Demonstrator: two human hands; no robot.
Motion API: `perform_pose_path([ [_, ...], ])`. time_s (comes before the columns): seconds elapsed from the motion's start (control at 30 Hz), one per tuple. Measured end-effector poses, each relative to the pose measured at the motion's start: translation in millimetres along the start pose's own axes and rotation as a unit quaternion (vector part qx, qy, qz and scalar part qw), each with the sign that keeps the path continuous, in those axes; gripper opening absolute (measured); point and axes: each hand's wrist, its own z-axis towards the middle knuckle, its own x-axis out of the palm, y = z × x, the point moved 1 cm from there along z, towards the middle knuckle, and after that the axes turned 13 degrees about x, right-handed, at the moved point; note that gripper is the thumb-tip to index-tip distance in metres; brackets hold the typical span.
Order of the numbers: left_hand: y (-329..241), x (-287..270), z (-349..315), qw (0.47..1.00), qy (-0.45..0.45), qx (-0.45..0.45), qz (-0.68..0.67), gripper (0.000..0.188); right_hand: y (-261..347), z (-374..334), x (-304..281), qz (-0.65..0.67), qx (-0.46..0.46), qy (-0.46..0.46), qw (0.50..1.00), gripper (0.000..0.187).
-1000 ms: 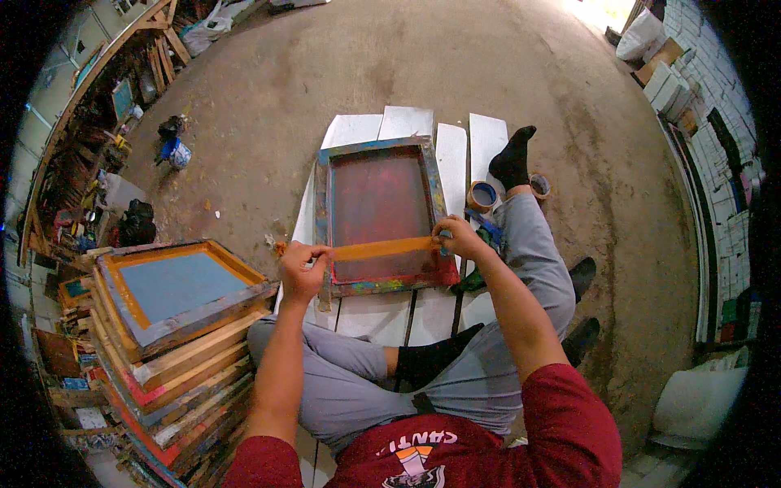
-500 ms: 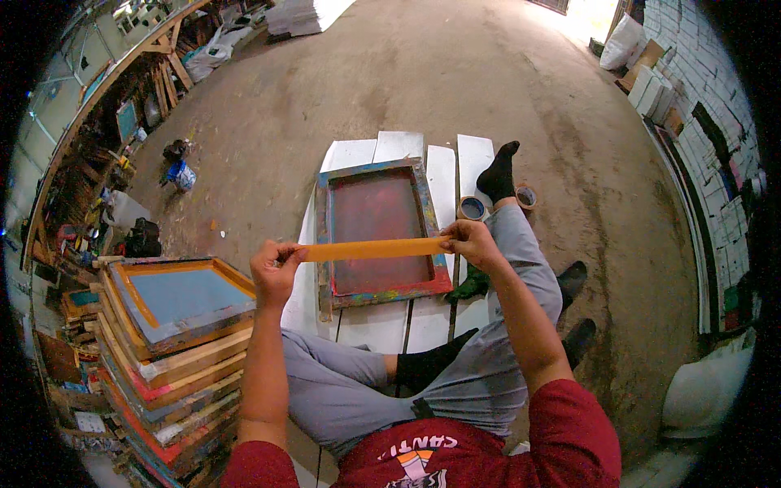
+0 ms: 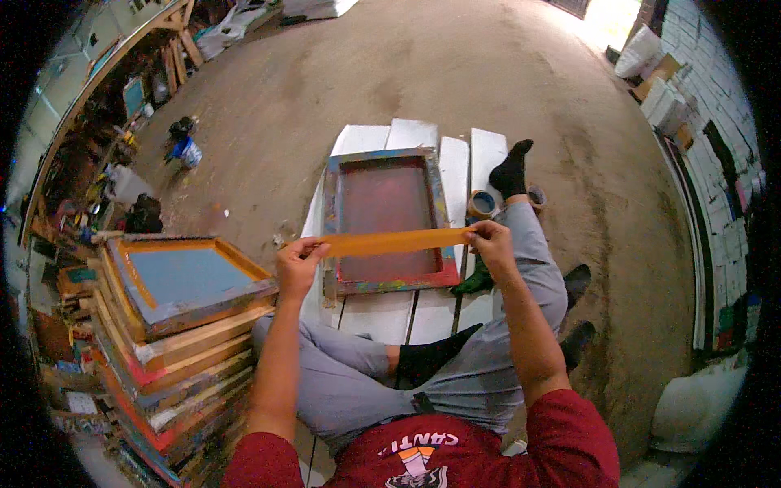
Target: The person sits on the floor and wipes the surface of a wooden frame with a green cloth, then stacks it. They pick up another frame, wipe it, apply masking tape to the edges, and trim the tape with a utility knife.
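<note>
A strip of orange-brown tape (image 3: 394, 241) is stretched between my two hands, above the near part of a paint-stained screen-printing frame (image 3: 440, 195). My left hand (image 3: 299, 262) pinches the strip's left end between thumb and fingers. At the other end, my right hand (image 3: 493, 244) grips it the same way. The strip runs across the frame's width, over its reddish-grey mesh (image 3: 386, 195); whether it touches the frame I cannot tell. The frame lies flat on white boards (image 3: 362, 138) in front of my crossed leg.
Beyond my right hand lie a roll of tape (image 3: 481, 214) and a second roll (image 3: 536, 196) beside my outstretched foot. A crumpled green thing (image 3: 474, 281) rests by the frame's near right corner. At left stands a tall stack of wooden frames (image 3: 203, 344). A blue-and-white container (image 3: 188, 153) sits on the floor.
Both hands, still holding the taut strip, have shifted slightly to the right over the frame. The whole view has moved a little too.
</note>
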Motion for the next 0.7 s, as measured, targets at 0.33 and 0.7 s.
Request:
perform_pose_path([
  [0.33,21,10,-6,0.996,0.02,-0.089,0.013,0.042,-17,-4,4,-0.003,0.033,-0.024,0.999,0.012],
  [0.7,67,9,-6,0.98,0.019,-0.174,-0.097,0.019,-34,9,23,-0.008,-0.087,-0.099,0.991,0.015],
])
